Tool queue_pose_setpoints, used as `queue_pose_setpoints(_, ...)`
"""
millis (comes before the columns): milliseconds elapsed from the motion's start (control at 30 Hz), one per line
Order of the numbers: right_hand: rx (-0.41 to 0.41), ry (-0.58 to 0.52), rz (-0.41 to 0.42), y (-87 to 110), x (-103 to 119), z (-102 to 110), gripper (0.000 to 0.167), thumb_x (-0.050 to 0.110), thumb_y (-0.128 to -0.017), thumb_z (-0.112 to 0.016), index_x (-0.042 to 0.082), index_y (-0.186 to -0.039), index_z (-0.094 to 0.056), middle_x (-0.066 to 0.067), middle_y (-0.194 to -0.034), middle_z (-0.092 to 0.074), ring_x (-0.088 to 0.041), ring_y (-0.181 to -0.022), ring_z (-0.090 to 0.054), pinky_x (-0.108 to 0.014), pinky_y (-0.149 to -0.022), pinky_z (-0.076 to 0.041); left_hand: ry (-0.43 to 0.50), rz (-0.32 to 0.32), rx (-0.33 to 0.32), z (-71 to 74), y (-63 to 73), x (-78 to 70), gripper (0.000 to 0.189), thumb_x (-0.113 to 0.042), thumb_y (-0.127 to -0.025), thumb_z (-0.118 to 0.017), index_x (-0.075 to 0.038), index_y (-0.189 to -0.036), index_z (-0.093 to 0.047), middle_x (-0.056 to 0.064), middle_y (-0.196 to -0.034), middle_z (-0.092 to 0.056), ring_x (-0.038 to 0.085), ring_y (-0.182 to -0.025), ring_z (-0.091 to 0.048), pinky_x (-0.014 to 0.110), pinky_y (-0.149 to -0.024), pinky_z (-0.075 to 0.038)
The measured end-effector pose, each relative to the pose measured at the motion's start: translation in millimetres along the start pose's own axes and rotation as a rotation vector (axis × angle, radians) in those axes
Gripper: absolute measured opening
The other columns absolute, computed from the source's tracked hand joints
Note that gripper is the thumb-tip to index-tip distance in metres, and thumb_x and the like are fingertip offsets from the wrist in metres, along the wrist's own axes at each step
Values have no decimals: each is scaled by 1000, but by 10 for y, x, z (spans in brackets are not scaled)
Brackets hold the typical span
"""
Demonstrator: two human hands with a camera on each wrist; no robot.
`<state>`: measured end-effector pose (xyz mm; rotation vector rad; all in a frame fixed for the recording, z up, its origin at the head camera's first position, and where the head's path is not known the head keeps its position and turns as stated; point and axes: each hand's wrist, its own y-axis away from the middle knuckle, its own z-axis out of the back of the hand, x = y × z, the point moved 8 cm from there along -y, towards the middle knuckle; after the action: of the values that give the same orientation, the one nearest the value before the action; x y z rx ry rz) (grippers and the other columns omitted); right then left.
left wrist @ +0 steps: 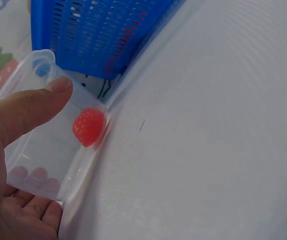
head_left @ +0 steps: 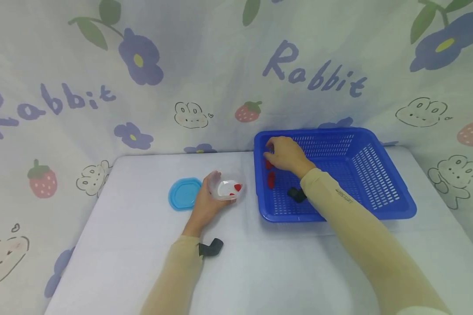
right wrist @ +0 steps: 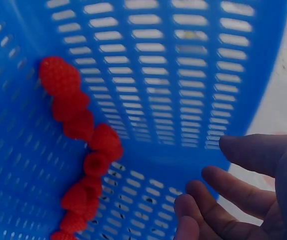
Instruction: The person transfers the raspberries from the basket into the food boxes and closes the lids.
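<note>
A clear plastic cup (head_left: 224,191) stands on the white table, and my left hand (head_left: 206,204) grips it with the thumb on one side and fingers curled round the other. Inside lie red raspberries; one raspberry (left wrist: 88,127) shows through the wall in the left wrist view. My right hand (head_left: 287,154) is over the left end of the blue basket (head_left: 261,197), thumb apart from the loosely bent fingers, with nothing between them. Below it, several raspberries (right wrist: 66,106) lie in an uneven row along the basket's bottom edge; the hand partly hides them in the head view.
A light blue lid (head_left: 184,194) lies flat on the table just left of the cup. Raised slotted walls surround the basket, which sits at the table's back right. Behind the table hangs a printed cloth (head_left: 220,65). Each wrist wears a black camera mount (head_left: 211,248).
</note>
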<state>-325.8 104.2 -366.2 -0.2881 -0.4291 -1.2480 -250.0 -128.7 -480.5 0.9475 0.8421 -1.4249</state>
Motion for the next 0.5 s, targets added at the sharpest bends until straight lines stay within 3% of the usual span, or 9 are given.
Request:
queue_pose_setpoints(133, 31, 27, -10, -59, -5, -73, 39, 19, -93, -64, -3, -125, -65, -18, -111, -69, -32, -101, -65, -47, -90, -52, -4, -6, -6, 1, 0, -3, 96, -25, -78, -88, -13, -154, -31, 4, -154, -43, 26, -144, -36, 53, -118, -29)
queue_pose_setpoints(333, 114, 69, -23, -184, -107, -207, 41, 12, -88, -66, -6, -125, -64, -22, -122, -66, -38, -113, -62, -49, -100, -49, 2, -14, -9, 5, 5, -16, 98, -24, -77, -89, -13, -154, -31, 6, -154, -43, 28, -143, -36, 55, -117, -30)
queue_pose_setpoints(500, 170, 62, -52, -233, -166, -290, 40, 10, -85, -70, -6, -121, -66, -21, -121, -67, -38, -116, -61, -49, -103, -47, -2, -12, -5, 15, 5, -23, 98, -24, -77, -89, -13, -155, -30, 5, -155, -43, 28, -144, -35, 54, -118, -28)
